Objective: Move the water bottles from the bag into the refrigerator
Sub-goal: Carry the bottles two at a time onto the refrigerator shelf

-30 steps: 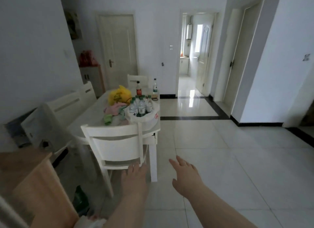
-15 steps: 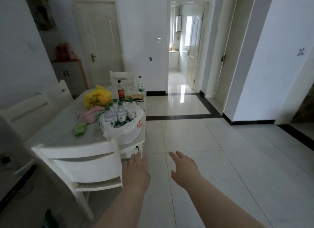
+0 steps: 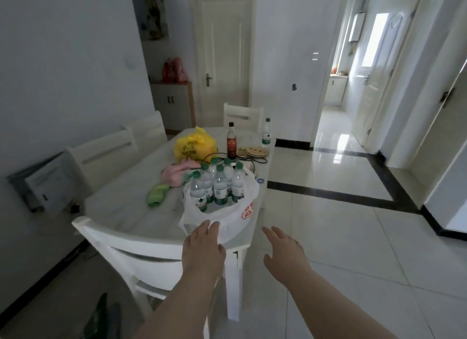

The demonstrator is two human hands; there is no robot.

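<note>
- Now the left hand (image 3: pixel 203 247), in the lower middle of the frame, has straight fingers and holds nothing; its fingertips reach the near rim of the white bag (image 3: pixel 237 212), but I cannot tell if they touch it.
- The right hand (image 3: pixel 283 250), just to the right of it, is spread open and holds nothing.
- The water bottles (image 3: pixel 219 184) stand upright inside the bag, at the frame centre, on the white table (image 3: pixel 131 212).
- A yellow bag (image 3: pixel 194 144) and a dark bottle (image 3: pixel 231 141) stand further up the frame.
</note>
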